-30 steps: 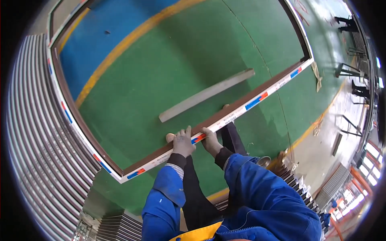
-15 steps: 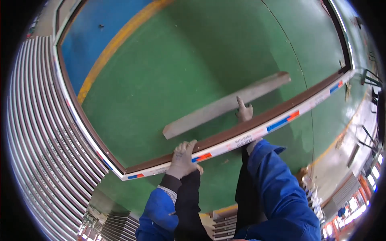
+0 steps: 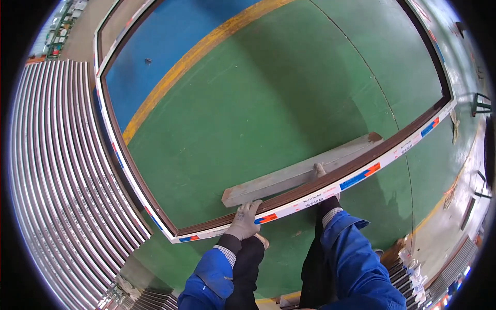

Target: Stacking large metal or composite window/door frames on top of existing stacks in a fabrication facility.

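While the left hand [image 3: 245, 219] grips the brown rectangular frame [image 3: 361, 165] at lower centre, whose top runs off the picture, the near bar [image 3: 294, 196] mostly hides the right hand [image 3: 320, 169] by the grey beam [image 3: 274, 183], its grip impossible to tell

Shop floor's mostly green paint [image 3: 227, 113], with a blue section [image 3: 132, 90] upper left and a scuffed yellow stripe [image 3: 206, 46] dividing them. Thin dark seam [image 3: 373, 77] cuts through the green, plus a broad soft shadow [image 3: 305, 98]. Shiny glare over on the right.
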### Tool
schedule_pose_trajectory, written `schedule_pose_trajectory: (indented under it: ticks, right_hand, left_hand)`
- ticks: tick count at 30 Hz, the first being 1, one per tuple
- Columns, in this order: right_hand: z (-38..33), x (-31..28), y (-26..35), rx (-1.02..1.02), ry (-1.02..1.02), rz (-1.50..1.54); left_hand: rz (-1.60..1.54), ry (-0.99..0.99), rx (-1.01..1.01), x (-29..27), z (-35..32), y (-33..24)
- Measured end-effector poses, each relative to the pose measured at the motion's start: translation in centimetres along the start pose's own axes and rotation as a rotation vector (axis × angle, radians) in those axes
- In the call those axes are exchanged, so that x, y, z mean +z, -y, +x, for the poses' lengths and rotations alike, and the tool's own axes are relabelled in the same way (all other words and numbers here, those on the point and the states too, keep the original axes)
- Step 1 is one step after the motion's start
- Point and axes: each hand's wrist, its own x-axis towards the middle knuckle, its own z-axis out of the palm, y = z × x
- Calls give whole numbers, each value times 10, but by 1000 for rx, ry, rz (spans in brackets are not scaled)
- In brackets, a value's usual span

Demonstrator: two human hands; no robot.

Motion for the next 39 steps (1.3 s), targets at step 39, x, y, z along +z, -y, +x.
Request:
schedule_pose_trajectory:
  ticks: [39]
  right_hand:
    - [-75,-60,18,2,656,601]
  left_hand:
    - [34,-35,22,52,37,43]
